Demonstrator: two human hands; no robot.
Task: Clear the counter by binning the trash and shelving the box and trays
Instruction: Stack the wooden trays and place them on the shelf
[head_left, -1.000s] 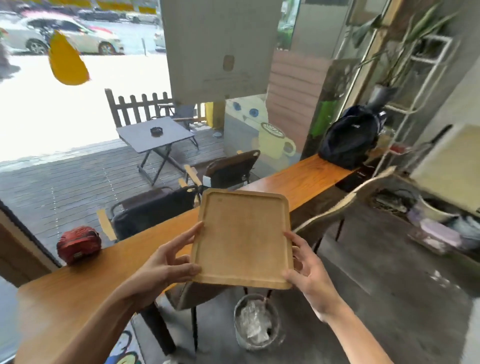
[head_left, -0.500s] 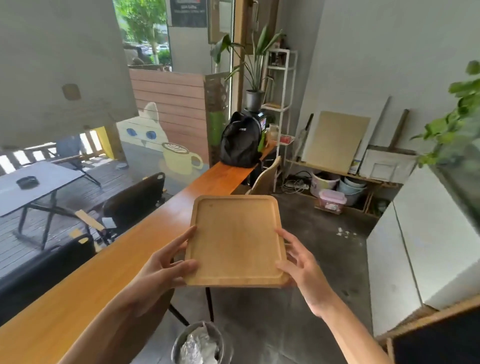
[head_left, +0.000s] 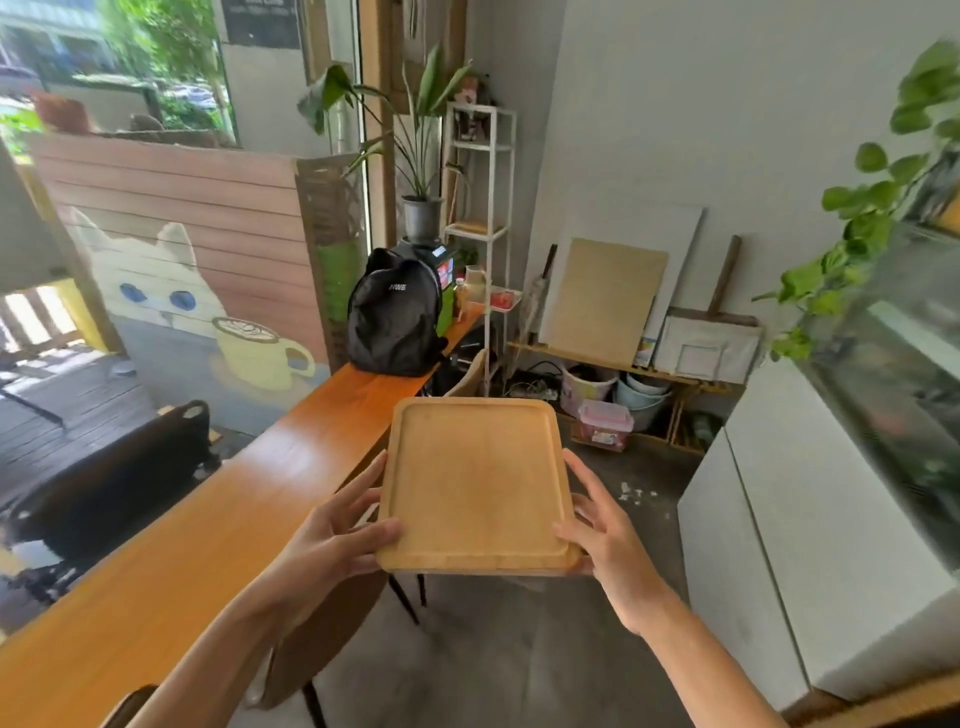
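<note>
Counter (head_left: 171, 561): one long wooden top, running from the lower left away toward the far corner; the part near the hands is bare.
Backpack (head_left: 395, 314): one, black, standing upright on the counter's far end.
Left hand (head_left: 332, 535): one, at the tray's left edge near its close corner; thumb laid over the raised rim on top, the other fingers (head_left: 358, 486) stretched along the side and going under the tray. Closed on the tray.
Tray (head_left: 475, 488): one wooden tray with rounded corners and a low rim, nothing in it. It is held in the air between the two hands, just right of the counter's edge and above the floor, roughly level, tipped slightly toward the camera.
Right hand (head_left: 605, 540): one, at the tray's right edge near its close corner; fingers spread against the side, thumb on the rim at the corner. Closed on the tray.
Cabinet (head_left: 810, 535): one white unit along the right wall, well apart from the tray.
Shelf stand (head_left: 480, 228): one narrow white one in the far corner behind the backpack.
</note>
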